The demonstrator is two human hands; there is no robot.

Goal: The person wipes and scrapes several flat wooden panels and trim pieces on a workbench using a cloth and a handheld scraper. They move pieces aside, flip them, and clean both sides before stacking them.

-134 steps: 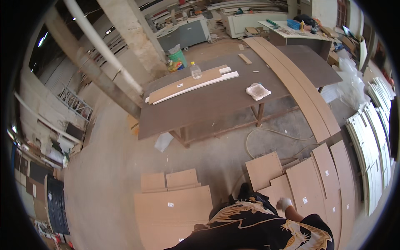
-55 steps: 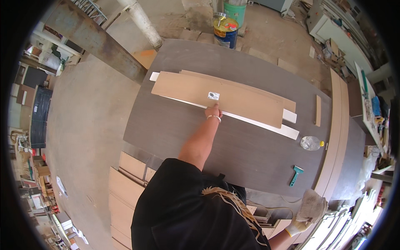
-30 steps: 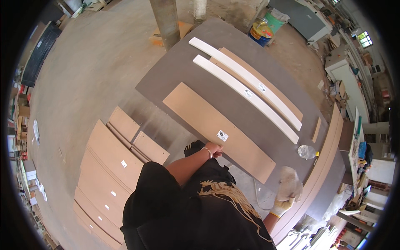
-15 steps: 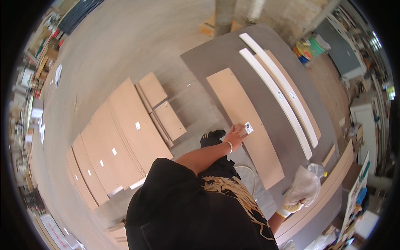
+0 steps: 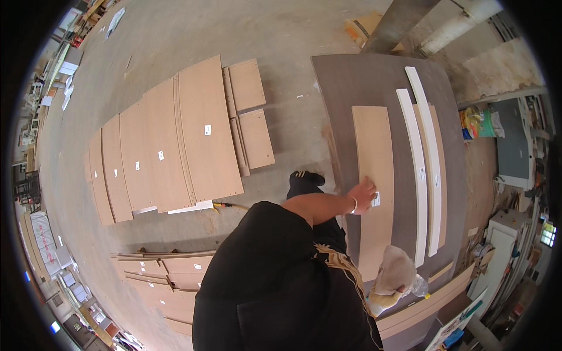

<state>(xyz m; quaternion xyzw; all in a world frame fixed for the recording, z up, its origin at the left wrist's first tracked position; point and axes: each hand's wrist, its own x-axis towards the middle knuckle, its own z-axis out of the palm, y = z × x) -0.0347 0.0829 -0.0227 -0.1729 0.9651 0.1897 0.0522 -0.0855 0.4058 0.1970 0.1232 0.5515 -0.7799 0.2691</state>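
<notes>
Brown panel (image 5: pixel 373 175) lies flat under left hand (image 5: pixel 364 193), touching.

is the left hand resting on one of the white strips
No, the left hand rests on the tan board, apart from the two white strips lying further along the dark table.

Dressed in a black short-sleeved top with a pale gold printed pattern running down the middle of the chest, dark trousers below. Thin light bracelet on the wrist of the left hand (image 5: pixel 364 195), forearm bare; pale work glove with a yellowish cuff on the right hand (image 5: pixel 393 279). Black shoe (image 5: pixel 305 180) with light stripes near its toe.
</notes>
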